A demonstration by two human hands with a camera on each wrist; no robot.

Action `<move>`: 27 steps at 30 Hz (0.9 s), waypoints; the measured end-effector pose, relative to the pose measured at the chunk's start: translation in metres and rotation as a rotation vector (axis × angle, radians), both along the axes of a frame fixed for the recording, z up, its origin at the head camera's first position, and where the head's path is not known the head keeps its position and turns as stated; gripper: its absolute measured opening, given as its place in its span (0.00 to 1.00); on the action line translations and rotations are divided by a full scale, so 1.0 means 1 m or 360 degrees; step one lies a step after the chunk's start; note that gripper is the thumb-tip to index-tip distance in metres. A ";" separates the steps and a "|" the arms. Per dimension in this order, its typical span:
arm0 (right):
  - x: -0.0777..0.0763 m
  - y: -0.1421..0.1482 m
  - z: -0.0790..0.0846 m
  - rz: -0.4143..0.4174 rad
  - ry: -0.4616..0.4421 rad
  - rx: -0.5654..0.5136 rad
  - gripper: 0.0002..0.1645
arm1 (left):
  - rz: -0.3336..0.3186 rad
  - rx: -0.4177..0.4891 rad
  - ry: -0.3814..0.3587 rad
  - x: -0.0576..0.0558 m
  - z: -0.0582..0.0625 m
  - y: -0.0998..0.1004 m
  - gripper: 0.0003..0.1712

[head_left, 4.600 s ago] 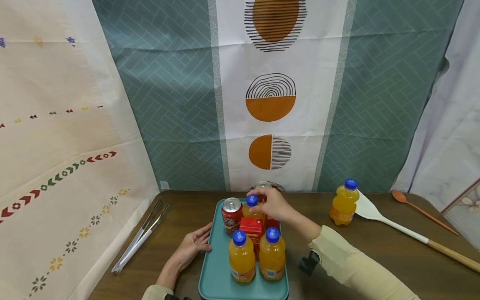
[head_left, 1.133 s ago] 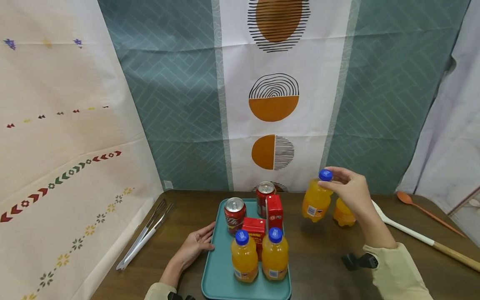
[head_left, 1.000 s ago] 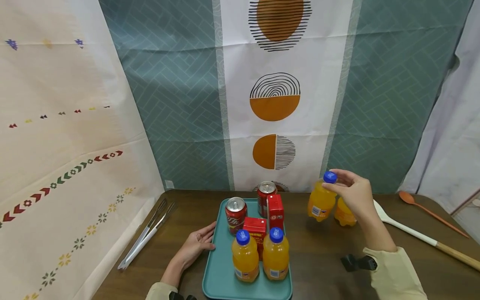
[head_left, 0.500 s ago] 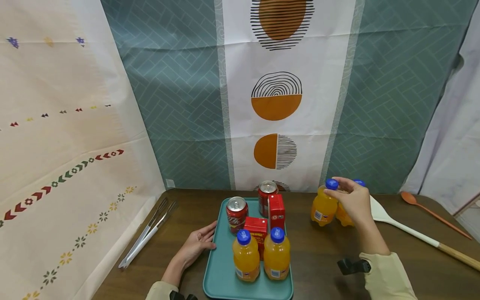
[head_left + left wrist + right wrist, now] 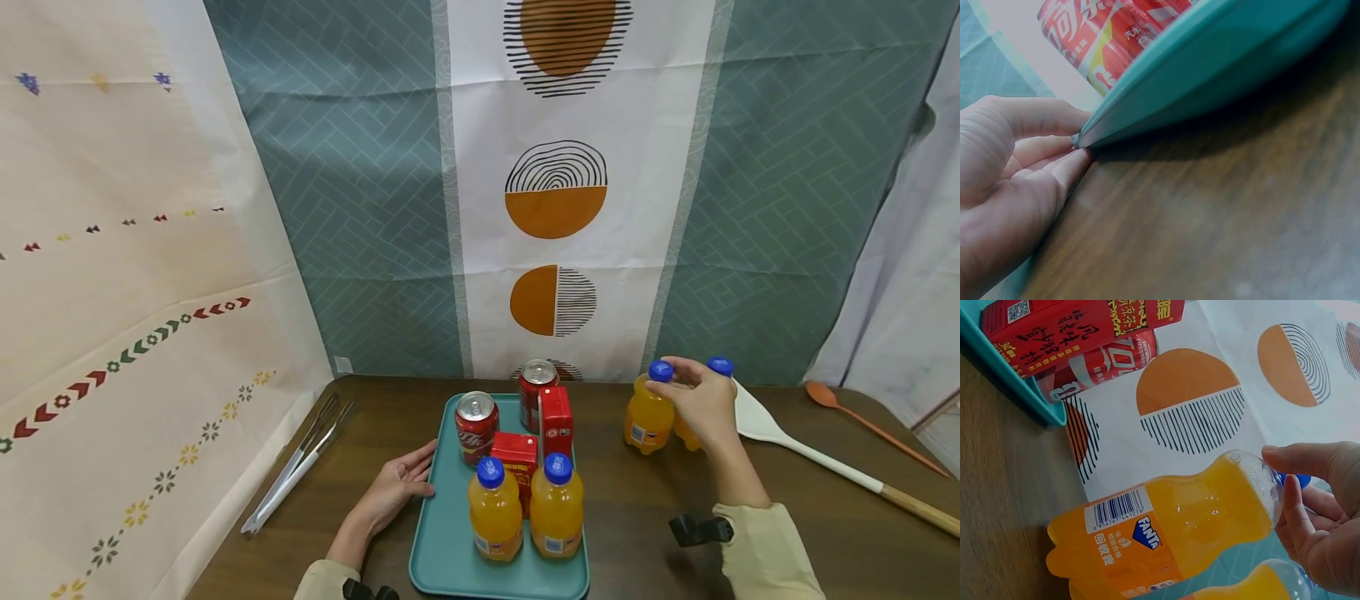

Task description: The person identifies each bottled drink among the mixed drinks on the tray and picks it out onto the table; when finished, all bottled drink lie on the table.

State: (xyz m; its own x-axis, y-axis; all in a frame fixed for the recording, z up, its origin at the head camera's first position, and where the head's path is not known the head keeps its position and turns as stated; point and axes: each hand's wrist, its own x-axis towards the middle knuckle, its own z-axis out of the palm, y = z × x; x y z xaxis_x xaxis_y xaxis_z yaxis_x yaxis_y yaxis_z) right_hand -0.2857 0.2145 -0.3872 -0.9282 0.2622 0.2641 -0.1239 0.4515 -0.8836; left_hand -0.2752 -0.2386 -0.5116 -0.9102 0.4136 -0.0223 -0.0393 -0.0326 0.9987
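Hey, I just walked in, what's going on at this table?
A person's right hand grips an orange-drink bottle near its cap, right of the tray and next to another bottle. The left hand holds the tray's left edge. Two more bottles, two cans and two red boxes stand on the tray.

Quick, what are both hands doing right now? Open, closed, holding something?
Left hand: pinching the teal tray at its edge.
Right hand: holding a Fanta orange soda bottle by its top.
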 end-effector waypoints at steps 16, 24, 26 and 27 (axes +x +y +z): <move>-0.006 0.002 -0.007 0.0023 -0.0008 0.0037 0.29 | 0.0020 -0.0011 -0.0038 0.001 0.004 -0.001 0.47; -0.006 0.001 -0.007 -0.0012 -0.0046 0.0050 0.29 | 0.0013 -0.0014 -0.0044 0.003 0.005 0.000 0.47; -0.007 0.000 -0.008 -0.0021 -0.0043 0.0050 0.29 | 0.0018 -0.0023 -0.0050 0.002 0.004 0.000 0.48; -0.007 0.000 -0.008 -0.0024 -0.0042 0.0050 0.29 | 0.0021 -0.0027 -0.0050 0.001 0.004 0.000 0.48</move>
